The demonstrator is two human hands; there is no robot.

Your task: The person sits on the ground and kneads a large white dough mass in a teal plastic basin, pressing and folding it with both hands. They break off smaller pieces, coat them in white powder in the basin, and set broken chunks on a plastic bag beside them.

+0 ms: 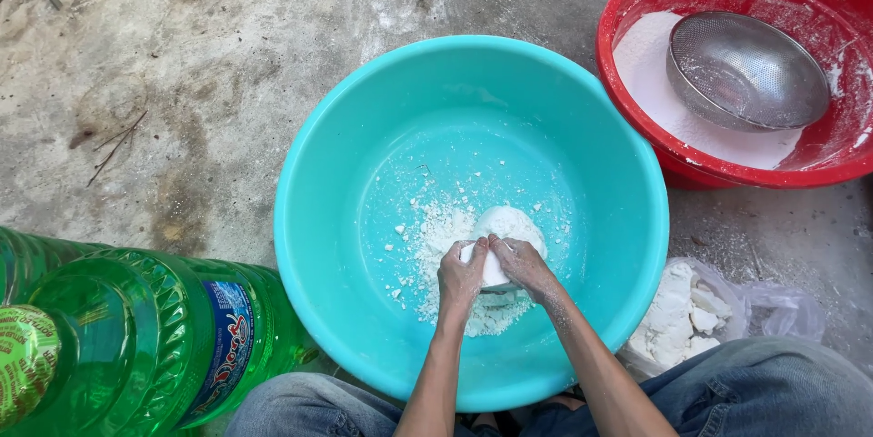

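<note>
White lump (509, 223) upright in turquoise basin (364, 128), left hand (461, 275), right hand (523, 264) clasping.

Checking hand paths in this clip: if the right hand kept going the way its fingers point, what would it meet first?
The right hand points up-left, its fingers already on the white lump that both hands press. Beyond it probably lie the crumbs and the teal basin floor, though depth is unclear.

This looks like a home yard, worked at ground level. The teal basin (364, 128) sits straight on stained bare concrete (182, 55). Beside the basin stand a red tub (637, 0) and green bottles (136, 337).
</note>
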